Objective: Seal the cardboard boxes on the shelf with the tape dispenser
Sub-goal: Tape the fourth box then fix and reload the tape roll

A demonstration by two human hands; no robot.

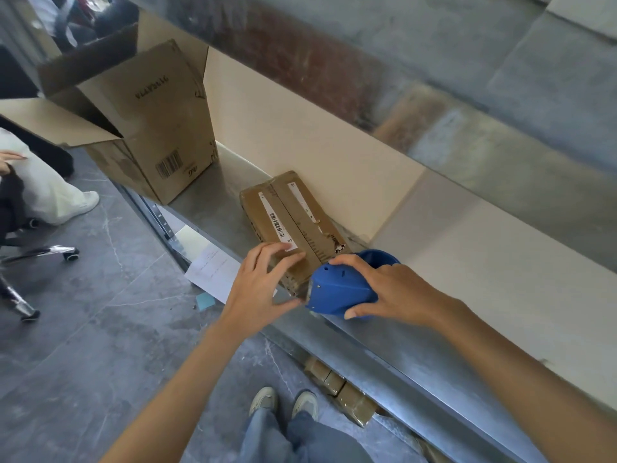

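Note:
A small flat cardboard box (290, 215) with white barcode labels lies on the metal shelf (213, 208), its top seam running away from me. My left hand (263, 282) rests on the box's near corner, fingers spread on the top and thumb at the near end. My right hand (380, 285) grips a blue tape dispenser (337, 292), whose mouth sits at the box's near end, close to my left thumb. A large cardboard box (147, 128) stands at the shelf's left end with its top flaps open.
A cream back panel (300, 128) lines the shelf behind the boxes and an upper metal shelf (367, 61) overhangs. Papers (213, 265) lie below the shelf edge. Taped packages (340, 392) lie on the floor by my feet. A seated person and an office chair (30, 255) are at left.

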